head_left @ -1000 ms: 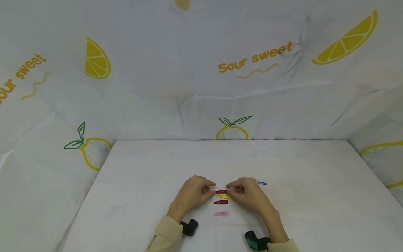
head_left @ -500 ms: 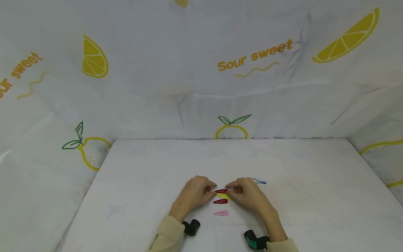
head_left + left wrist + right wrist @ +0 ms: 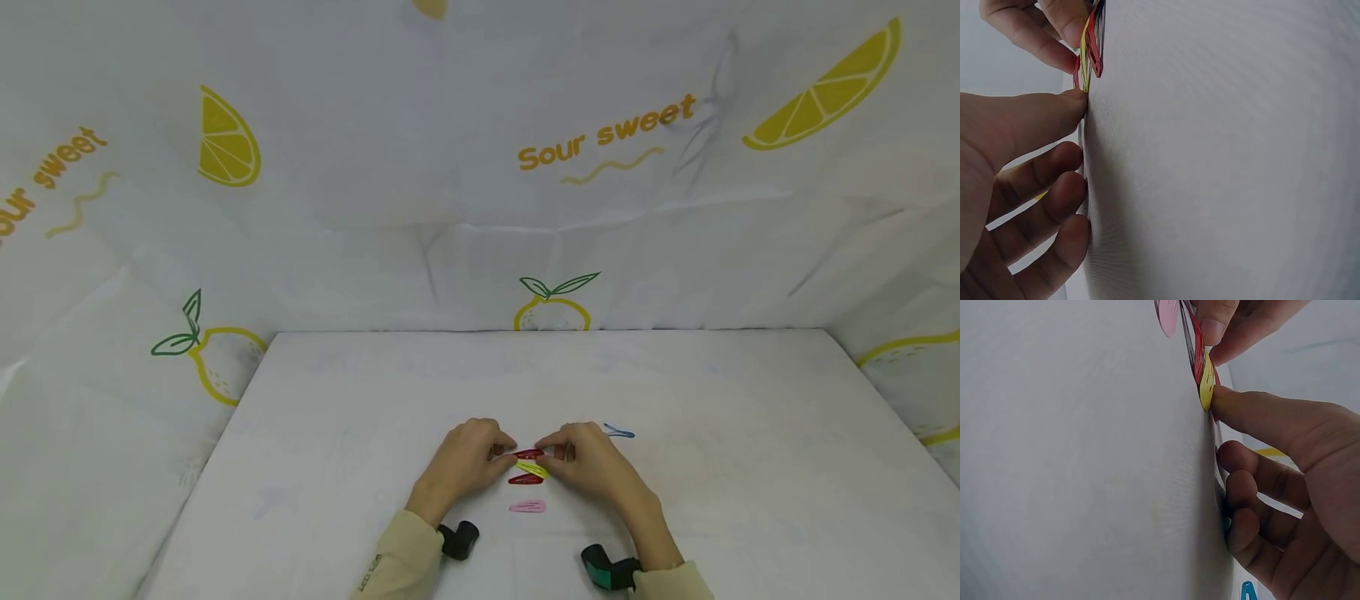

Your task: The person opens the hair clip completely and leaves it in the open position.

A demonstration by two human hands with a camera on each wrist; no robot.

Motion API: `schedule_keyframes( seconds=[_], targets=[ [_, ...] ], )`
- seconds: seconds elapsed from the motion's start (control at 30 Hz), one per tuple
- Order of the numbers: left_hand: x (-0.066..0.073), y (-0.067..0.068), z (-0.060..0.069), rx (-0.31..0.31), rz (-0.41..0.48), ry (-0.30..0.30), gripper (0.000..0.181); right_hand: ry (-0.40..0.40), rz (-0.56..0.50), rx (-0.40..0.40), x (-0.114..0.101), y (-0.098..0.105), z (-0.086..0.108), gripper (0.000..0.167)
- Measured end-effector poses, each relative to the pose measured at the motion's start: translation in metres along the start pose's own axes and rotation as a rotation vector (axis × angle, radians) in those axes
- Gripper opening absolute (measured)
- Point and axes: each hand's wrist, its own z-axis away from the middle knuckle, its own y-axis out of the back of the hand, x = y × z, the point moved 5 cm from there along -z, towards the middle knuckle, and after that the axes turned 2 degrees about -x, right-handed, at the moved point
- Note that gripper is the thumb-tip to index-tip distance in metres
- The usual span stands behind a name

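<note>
A dark red snap hair clip (image 3: 528, 454) lies farthest in a short column of clips, between the two hands. Just nearer is a yellow snap hair clip (image 3: 532, 469), slanted and overlapping a second red hair clip (image 3: 526, 480). My left hand (image 3: 467, 454) has its thumb tip at the left ends of the far red and yellow clips. From the other side, the thumb of my right hand (image 3: 592, 461) touches their right ends. On each hand the index fingertip stands apart from the thumb, beyond the far red clip. Neither hand visibly pinches a clip.
A pink hair clip (image 3: 528, 507) lies nearest the person, below the column. Behind the right hand lies a blue hair clip (image 3: 619, 432). All rest on a white table (image 3: 360, 400) backed by a lemon-printed cloth (image 3: 360, 167). Black wrist mounts (image 3: 611, 570) sit beside both sleeves.
The far red clip has shifted slightly away from the person. The yellow clip has become more slanted, its right end toward the second red clip. Both hands have barely moved.
</note>
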Motion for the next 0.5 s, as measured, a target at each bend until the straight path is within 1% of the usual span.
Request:
schedule_keyframes(
  seconds=[0.3,0.5],
  targets=[
    [0.0008,-0.0011,-0.0016,-0.005,0.002,0.004,0.013,0.002,0.001,-0.003,0.0010,-0.0013,-0.0016,0.015],
    [0.0024,0.0001,-0.0019,0.000,0.007,-0.007,0.013,0.017,0.013,-0.010,-0.0003,-0.0031,-0.0020,0.016]
  ],
)
